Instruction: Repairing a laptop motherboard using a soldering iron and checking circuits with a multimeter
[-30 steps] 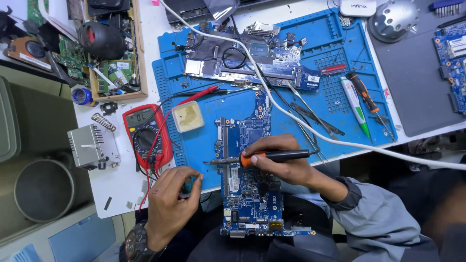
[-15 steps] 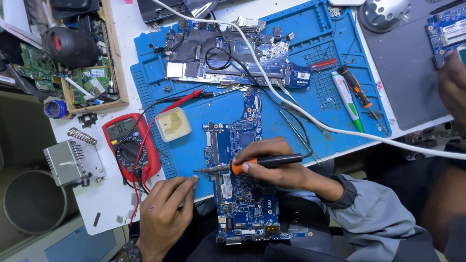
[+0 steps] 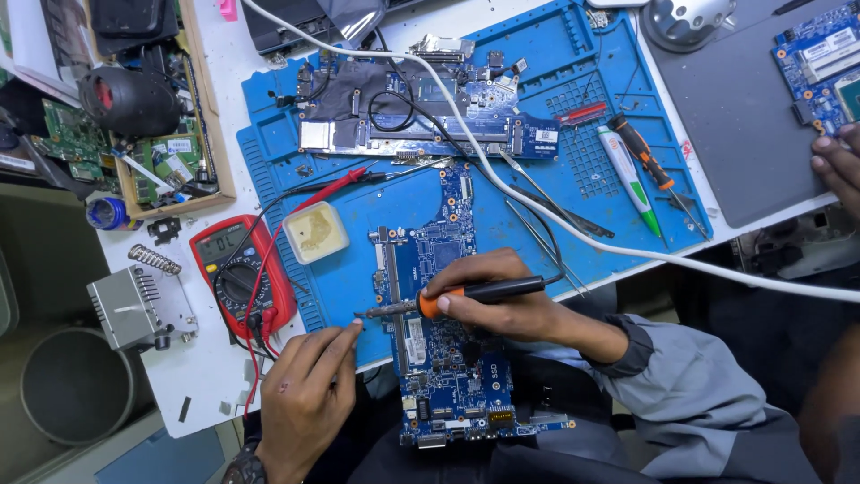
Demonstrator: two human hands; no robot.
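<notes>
Left hand point(image 3: 305, 394) is sitting at the near edge of the blue repair mat point(image 3: 537, 193), fingers pinched together at the tips – whether a strand of solder is between them cannot be told. In the last second this hand has been moving up and right, so its fingertips are now arriving at the iron's tip just off the board's left edge.

Right hand point(image 3: 497, 300) is grasping the soldering iron point(image 3: 457, 296) like a pen, fingers closed round the orange collar and black handle, laid across the blue motherboard point(image 3: 443, 350) – its grip is looking the same as a second ago. The board is overhanging the mat's near edge towards the lap.

Red multimeter point(image 3: 240, 278) is lying at the mat's left edge, flux tin point(image 3: 315, 231) beside it. A second motherboard point(image 3: 421, 112) is resting at the far edge, white cable point(image 3: 573, 220) running across.

Judgement: tip and fingertips are converging, so a joint is probably about to be fed.
</notes>
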